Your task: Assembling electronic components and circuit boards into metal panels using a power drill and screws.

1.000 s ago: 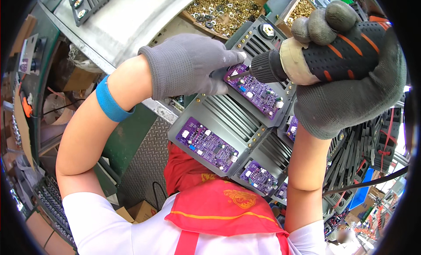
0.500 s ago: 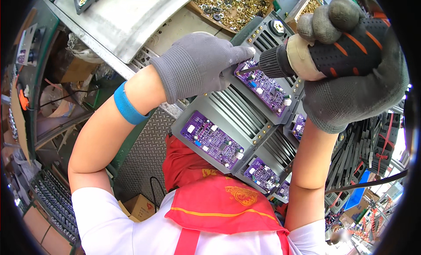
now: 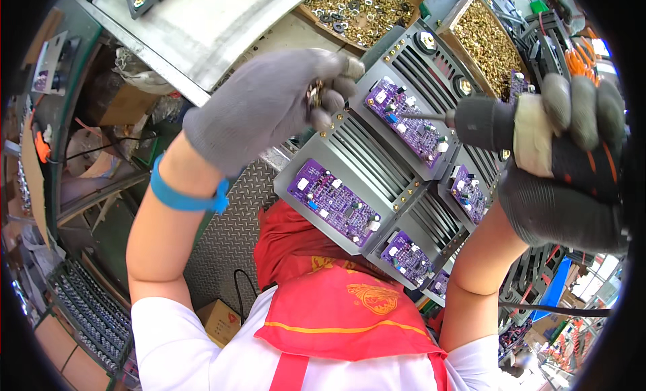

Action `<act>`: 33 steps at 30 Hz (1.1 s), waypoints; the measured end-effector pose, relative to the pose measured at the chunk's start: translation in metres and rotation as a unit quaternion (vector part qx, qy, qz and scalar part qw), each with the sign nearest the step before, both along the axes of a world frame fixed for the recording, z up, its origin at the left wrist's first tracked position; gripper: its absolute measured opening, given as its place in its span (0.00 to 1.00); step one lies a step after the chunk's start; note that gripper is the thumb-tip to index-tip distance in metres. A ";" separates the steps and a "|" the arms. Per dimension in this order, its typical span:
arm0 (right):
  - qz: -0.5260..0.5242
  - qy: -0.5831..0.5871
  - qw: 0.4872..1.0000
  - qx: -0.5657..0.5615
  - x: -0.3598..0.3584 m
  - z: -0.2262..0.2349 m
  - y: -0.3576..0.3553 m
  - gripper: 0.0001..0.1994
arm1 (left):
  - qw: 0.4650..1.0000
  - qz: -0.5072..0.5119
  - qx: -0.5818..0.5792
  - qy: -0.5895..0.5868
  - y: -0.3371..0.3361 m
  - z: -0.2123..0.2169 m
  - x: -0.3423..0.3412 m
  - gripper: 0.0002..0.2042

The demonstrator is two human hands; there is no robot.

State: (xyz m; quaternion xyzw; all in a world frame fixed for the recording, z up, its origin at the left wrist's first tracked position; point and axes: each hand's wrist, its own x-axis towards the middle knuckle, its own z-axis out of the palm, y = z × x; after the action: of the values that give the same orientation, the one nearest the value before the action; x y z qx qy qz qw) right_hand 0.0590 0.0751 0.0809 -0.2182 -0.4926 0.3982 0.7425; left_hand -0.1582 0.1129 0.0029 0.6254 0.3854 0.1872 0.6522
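Head view
Boxes: cardboard box [image 3: 219,320] low beside the red apron; tray of brass fasteners [image 3: 486,42] top right.
Screwdriver: power screwdriver [image 3: 538,132] lies roughly level, bit pointing left onto the upper purple circuit board [image 3: 407,118].
Right hand [image 3: 572,169]: gloved, fist clamped round the screwdriver.
Left hand [image 3: 269,108]: gloved, fingertips pinched on small metal rings [image 3: 314,95] above the grey finned housing [image 3: 367,159].
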 end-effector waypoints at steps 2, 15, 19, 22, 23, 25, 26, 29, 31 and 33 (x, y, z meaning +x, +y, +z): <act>0.013 -0.003 1.000 -0.001 0.000 0.003 -0.009 0.11 | 0.934 0.128 -0.213 -0.258 -0.034 0.000 0.000 0.19; 0.056 -0.054 0.996 -0.034 -0.015 0.014 -0.056 0.12 | 0.870 0.183 -0.311 -0.337 -0.105 -0.008 0.023 0.16; 0.078 -0.066 0.994 -0.046 -0.019 0.014 -0.062 0.12 | 0.849 0.150 -0.350 -0.367 -0.113 -0.010 0.017 0.18; 0.097 -0.076 0.991 -0.056 -0.023 0.014 -0.067 0.12 | 0.862 0.144 -0.338 -0.349 -0.119 -0.006 0.017 0.18; 0.104 -0.079 0.990 -0.059 -0.022 0.014 -0.068 0.12 | 0.859 0.146 -0.337 -0.357 -0.121 -0.007 0.017 0.18; 0.119 -0.085 0.987 -0.065 -0.021 0.013 -0.069 0.13 | 0.856 0.151 -0.335 -0.364 -0.125 -0.008 0.017 0.19; 0.128 -0.088 0.985 -0.069 -0.021 0.013 -0.070 0.13 | 0.858 0.158 -0.335 -0.357 -0.127 -0.008 0.017 0.19; 0.148 -0.099 0.981 -0.080 -0.018 0.013 -0.074 0.13 | 0.850 0.162 -0.343 -0.366 -0.133 -0.011 0.017 0.18; 0.160 -0.107 0.977 -0.087 -0.019 0.013 -0.074 0.13 | 0.840 0.158 -0.352 -0.382 -0.135 -0.011 0.018 0.18; 0.171 -0.113 0.974 -0.094 -0.019 0.013 -0.079 0.13 | 0.806 0.160 -0.405 -0.401 -0.137 -0.010 0.018 0.19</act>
State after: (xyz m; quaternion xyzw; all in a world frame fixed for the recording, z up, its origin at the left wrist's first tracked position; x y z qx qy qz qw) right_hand 0.0396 -0.0038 0.0943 -0.2430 -0.5638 0.5365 0.5791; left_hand -0.1400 -0.0242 -0.0071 0.1025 0.2249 0.3503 0.9034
